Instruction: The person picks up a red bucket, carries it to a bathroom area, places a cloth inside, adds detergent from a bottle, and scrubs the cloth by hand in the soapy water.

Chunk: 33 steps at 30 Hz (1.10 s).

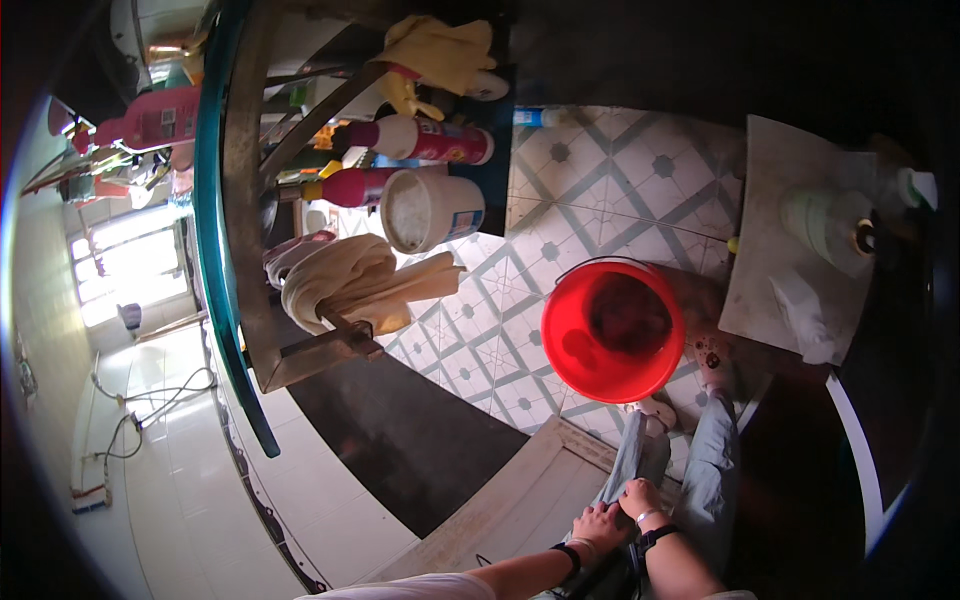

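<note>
My left hand (600, 528) rests at the upper part of my light grey-blue trousers (703, 469), fingers bent. Right beside it is my right hand (642, 498), curled at the same trouser leg; whether either hand grips the cloth is not plain. Both wrists bear bands. Ahead of my feet a red plastic bucket (561, 341) with a wire handle stands on the tiled floor (480, 352). A dark patch shows inside it, and I cannot tell whether it is contents or shadow.
A metal-framed table (259, 225) with a teal edge stands to the left. Cloths (352, 281), a white tub (431, 210), bottles (450, 142) and yellow rubber gloves (442, 52) are by its frame. On the right, a board (757, 247) bears a large container (825, 225). A wooden door panel (517, 517) is beside me.
</note>
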Each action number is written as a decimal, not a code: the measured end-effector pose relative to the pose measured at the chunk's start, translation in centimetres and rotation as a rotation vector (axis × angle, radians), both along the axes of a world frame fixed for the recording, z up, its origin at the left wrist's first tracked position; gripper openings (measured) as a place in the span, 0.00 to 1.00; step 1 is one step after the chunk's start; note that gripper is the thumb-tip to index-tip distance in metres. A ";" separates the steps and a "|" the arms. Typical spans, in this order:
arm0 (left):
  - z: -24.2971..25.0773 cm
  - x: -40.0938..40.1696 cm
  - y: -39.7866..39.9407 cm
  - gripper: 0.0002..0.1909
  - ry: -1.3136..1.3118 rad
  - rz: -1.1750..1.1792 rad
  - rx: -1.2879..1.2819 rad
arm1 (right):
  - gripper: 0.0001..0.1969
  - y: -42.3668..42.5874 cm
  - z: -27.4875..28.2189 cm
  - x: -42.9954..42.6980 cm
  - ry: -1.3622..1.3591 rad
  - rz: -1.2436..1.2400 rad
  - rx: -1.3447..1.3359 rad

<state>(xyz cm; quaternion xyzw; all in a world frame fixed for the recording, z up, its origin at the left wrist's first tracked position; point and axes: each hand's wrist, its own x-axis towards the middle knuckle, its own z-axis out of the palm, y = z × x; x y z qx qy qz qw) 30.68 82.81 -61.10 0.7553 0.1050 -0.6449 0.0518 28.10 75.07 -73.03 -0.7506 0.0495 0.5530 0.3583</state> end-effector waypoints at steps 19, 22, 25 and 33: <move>0.8 0.1 5.3 0.28 -0.174 0.094 -0.070 | 0.14 -1.9 4.3 9.5 -0.185 -0.110 0.026; 1.1 0.8 5.0 0.27 -0.185 0.076 -0.126 | 0.12 -7.7 7.4 12.6 -0.296 -0.175 -0.117; -1.4 -1.0 7.5 0.20 -0.258 -0.270 -0.450 | 0.09 -12.8 7.8 13.2 -0.417 -0.021 -0.210; 13.0 3.5 16.6 0.16 -0.529 0.457 -0.234 | 0.03 -17.6 18.2 18.0 -0.168 0.047 -0.232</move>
